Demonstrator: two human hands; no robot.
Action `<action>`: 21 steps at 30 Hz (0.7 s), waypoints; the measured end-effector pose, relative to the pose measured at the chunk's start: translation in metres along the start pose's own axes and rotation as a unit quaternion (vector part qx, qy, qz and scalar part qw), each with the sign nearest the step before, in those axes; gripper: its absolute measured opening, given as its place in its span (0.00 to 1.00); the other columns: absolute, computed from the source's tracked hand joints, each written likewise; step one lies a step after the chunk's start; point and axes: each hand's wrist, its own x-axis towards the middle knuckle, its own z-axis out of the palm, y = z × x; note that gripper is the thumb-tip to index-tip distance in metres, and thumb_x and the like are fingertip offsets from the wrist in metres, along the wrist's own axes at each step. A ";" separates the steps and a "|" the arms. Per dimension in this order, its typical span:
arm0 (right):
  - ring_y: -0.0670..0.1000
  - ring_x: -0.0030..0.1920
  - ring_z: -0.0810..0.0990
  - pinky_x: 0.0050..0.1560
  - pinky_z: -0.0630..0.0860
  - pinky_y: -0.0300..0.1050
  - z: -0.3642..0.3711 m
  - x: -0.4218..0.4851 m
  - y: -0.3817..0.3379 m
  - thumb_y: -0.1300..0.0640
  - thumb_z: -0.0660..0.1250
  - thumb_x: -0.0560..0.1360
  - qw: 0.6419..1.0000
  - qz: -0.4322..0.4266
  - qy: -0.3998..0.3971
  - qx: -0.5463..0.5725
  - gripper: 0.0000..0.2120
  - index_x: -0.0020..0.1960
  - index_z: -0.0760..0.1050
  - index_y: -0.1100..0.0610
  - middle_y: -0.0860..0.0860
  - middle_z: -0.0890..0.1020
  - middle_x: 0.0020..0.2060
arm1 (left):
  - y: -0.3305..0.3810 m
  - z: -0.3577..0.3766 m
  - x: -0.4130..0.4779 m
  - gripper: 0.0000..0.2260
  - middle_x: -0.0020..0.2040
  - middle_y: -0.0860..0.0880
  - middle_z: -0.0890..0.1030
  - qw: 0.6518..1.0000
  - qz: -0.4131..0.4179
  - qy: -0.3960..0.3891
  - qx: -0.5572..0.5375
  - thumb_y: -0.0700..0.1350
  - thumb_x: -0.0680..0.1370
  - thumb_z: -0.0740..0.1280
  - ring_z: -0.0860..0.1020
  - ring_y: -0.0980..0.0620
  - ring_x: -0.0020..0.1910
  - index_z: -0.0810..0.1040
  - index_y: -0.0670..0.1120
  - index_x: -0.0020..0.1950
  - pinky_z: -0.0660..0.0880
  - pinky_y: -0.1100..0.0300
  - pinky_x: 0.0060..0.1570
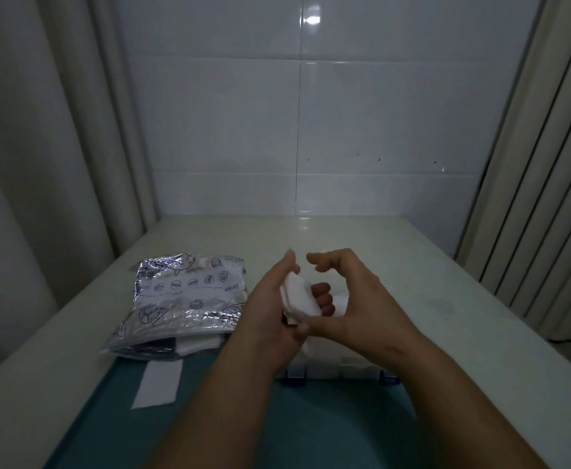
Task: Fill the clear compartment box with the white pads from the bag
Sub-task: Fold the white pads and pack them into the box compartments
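The left hand (272, 301) grips a small stack of white square pads (299, 296); the right hand (353, 299) is relaxed, thumb touching the stack. Best to square the stack, then lower it straight into the clear plastic compartment box (355, 365) beneath. The silver printed bag (189, 296) lies at nine o'clock on a pale glossy counter (429, 272); tiled wall (379, 113) at twelve.

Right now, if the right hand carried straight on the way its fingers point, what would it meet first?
The right hand would first meet the stack of white pads gripped by the left hand; its thumb looks to touch the stack's lower edge. Beyond lies the silver bag, though depth is unclear.
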 end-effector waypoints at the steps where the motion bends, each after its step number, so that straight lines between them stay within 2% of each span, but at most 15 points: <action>1: 0.40 0.67 0.63 0.61 0.61 0.35 -0.001 0.000 0.000 0.46 0.81 0.59 1.000 0.005 -0.011 0.011 0.40 0.61 0.60 0.34 0.30 0.66 0.62 | -0.001 -0.001 -0.001 0.14 0.45 0.39 0.76 1.000 -0.008 -0.011 0.010 0.50 0.75 0.69 0.77 0.43 0.39 0.74 0.44 0.56 0.78 0.54 0.35; 4: 0.33 0.62 0.64 0.50 0.64 0.22 -0.003 0.000 0.002 0.48 0.82 0.58 0.999 -0.001 -0.042 0.021 0.52 0.70 0.52 0.33 0.25 0.65 0.60 | -0.001 -0.004 -0.003 0.13 0.46 0.38 0.78 0.998 -0.019 -0.043 0.028 0.38 0.74 0.64 0.78 0.40 0.43 0.74 0.44 0.59 0.79 0.51 0.39; 5: 0.33 0.62 0.63 0.52 0.64 0.23 -0.002 0.000 0.003 0.48 0.82 0.58 0.999 -0.003 -0.050 0.015 0.55 0.72 0.49 0.33 0.22 0.64 0.58 | -0.002 -0.005 -0.003 0.15 0.46 0.38 0.78 0.998 -0.017 -0.055 0.040 0.35 0.73 0.63 0.77 0.40 0.43 0.75 0.44 0.59 0.78 0.51 0.40; 7: 0.37 0.66 0.61 0.61 0.61 0.32 -0.002 0.000 0.003 0.48 0.82 0.59 0.998 -0.006 -0.058 -0.003 0.57 0.73 0.46 0.33 0.24 0.64 0.58 | -0.003 -0.004 -0.003 0.20 0.44 0.39 0.78 0.995 -0.002 -0.075 0.064 0.32 0.68 0.62 0.77 0.42 0.41 0.75 0.43 0.59 0.78 0.53 0.37; 10: 0.41 0.67 0.62 0.63 0.60 0.37 -0.003 -0.001 0.001 0.49 0.79 0.64 0.998 -0.014 -0.047 -0.030 0.52 0.74 0.47 0.34 0.37 0.69 0.66 | -0.004 -0.006 0.002 0.30 0.50 0.40 0.82 0.995 0.020 -0.065 0.072 0.28 0.63 0.65 0.77 0.41 0.42 0.71 0.43 0.65 0.77 0.52 0.39; 12: 0.44 0.69 0.63 0.63 0.60 0.38 -0.004 -0.001 0.002 0.49 0.77 0.66 0.998 -0.023 -0.039 -0.041 0.48 0.74 0.47 0.34 0.38 0.68 0.66 | -0.004 -0.008 0.004 0.33 0.54 0.40 0.81 0.994 0.018 -0.063 0.087 0.30 0.62 0.66 0.77 0.41 0.45 0.70 0.43 0.67 0.77 0.51 0.40; 15: 0.43 0.68 0.61 0.66 0.61 0.41 -0.002 -0.002 0.001 0.47 0.77 0.66 0.997 -0.026 -0.061 -0.043 0.49 0.73 0.47 0.33 0.34 0.65 0.65 | -0.005 -0.006 0.002 0.29 0.51 0.37 0.77 0.990 0.016 -0.075 0.121 0.30 0.62 0.64 0.77 0.43 0.40 0.75 0.44 0.63 0.77 0.56 0.31; 17: 0.46 0.70 0.61 0.67 0.64 0.45 -0.002 -0.002 0.001 0.47 0.76 0.67 0.996 -0.028 -0.067 -0.046 0.48 0.73 0.47 0.32 0.38 0.66 0.68 | -0.006 -0.005 0.002 0.32 0.51 0.38 0.76 0.988 0.024 -0.076 0.135 0.28 0.60 0.63 0.77 0.45 0.41 0.75 0.44 0.63 0.76 0.56 0.33; 21: 0.47 0.71 0.60 0.63 0.61 0.41 -0.003 -0.002 0.002 0.47 0.75 0.67 0.997 -0.022 -0.059 -0.035 0.46 0.73 0.47 0.33 0.42 0.64 0.70 | -0.007 -0.004 0.004 0.32 0.43 0.40 0.77 0.986 0.029 -0.079 0.145 0.28 0.58 0.61 0.76 0.47 0.38 0.76 0.42 0.62 0.75 0.57 0.34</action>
